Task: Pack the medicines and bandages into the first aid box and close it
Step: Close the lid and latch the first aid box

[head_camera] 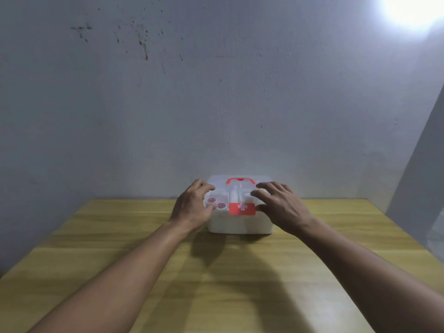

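Observation:
A white first aid box stands near the table's far edge, with a clear lid lying on top, a red handle and a red latch with a white cross. Two round pinkish caps show through the lid at the left. My left hand grips the box's left end, fingers on the lid and thumb at its front edge. My right hand rests fingers spread on the lid's right side, thumb beside the latch. The rest of the contents look blurred.
The wooden table runs from the box toward me, crossed by both forearms and their shadows. A grey stained wall rises right behind the box. A bright light glares at the top right.

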Motion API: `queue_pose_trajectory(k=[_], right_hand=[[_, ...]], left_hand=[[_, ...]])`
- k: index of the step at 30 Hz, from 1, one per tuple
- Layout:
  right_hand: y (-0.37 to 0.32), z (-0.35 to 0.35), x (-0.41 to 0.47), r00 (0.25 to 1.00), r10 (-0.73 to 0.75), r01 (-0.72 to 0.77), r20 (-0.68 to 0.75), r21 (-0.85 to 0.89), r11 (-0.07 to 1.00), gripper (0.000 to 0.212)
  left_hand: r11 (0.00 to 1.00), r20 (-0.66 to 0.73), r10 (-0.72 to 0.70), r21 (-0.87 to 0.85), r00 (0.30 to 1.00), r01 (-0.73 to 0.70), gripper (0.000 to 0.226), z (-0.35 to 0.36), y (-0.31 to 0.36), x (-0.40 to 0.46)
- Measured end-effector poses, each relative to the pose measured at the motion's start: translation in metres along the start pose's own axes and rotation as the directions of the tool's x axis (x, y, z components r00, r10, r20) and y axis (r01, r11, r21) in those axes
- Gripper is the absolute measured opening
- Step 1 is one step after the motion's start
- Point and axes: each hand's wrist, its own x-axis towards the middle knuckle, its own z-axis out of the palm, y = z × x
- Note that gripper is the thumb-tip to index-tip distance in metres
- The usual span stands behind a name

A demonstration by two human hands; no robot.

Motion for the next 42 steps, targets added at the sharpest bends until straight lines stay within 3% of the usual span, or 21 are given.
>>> queue_pose_trajectory(k=[8, 11, 15, 20, 28, 42], right_hand=[[-0.006, 0.001, -0.010, 0.994, 0.112, -0.110, 0.002, 0.185, 0.977, 0.049], [-0.006, 0.003, -0.012, 0.979, 0.197, -0.205, 0.057, 0.233, 0.951, 0.067], [-0.009, 0.011, -0.013, 0.966, 0.248, -0.258, 0.079, 0.190, 0.947, 0.085], [-0.015, 0.021, -0.016, 0.960, 0.277, -0.269, -0.042, 0.147, 0.952, 0.080], [-0.016, 0.023, -0.016, 0.957, 0.276, -0.262, -0.087, 0.146, 0.954, 0.074], [-0.001, 0.020, -0.001, 0.948, 0.289, -0.311, 0.133, 0.192, 0.931, 0.065]], left_hand=[[0.992, 0.041, 0.078, 0.092, 0.996, -0.081, 0.059, 0.008, 0.010, -0.002], [0.988, 0.133, 0.067, 0.131, 0.989, -0.084, 0.076, 0.013, 0.016, 0.001], [0.994, 0.107, 0.040, 0.093, 0.993, -0.050, 0.079, 0.024, 0.014, -0.003], [0.995, 0.025, 0.050, 0.088, 0.998, -0.052, 0.078, 0.031, 0.012, -0.008], [0.990, -0.026, 0.090, 0.108, 0.996, -0.086, 0.073, 0.036, 0.008, -0.009], [0.989, 0.096, 0.039, 0.141, 0.995, -0.052, 0.067, 0.037, 0.007, 0.010]])
